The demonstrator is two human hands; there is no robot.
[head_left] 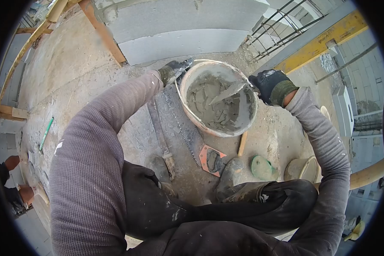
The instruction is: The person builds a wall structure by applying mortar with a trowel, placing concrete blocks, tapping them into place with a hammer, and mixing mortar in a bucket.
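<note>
A round bucket of wet grey mortar stands on the floor in front of me. My right hand, in a dark glove with a green cuff, is closed round the handle of a trowel at the bucket's right rim. The mortar-coated trowel blade slants down into the bucket, over the mortar. At the upper left rim, my left hand, also gloved, is closed on the bucket's edge; some of its fingers are hidden.
A handsaw with an orange handle lies below the bucket, beside a long flat tool. A green scoop and small tub sit near my boots. White blocks stand behind; a yellow beam runs right. Another person's hands show left.
</note>
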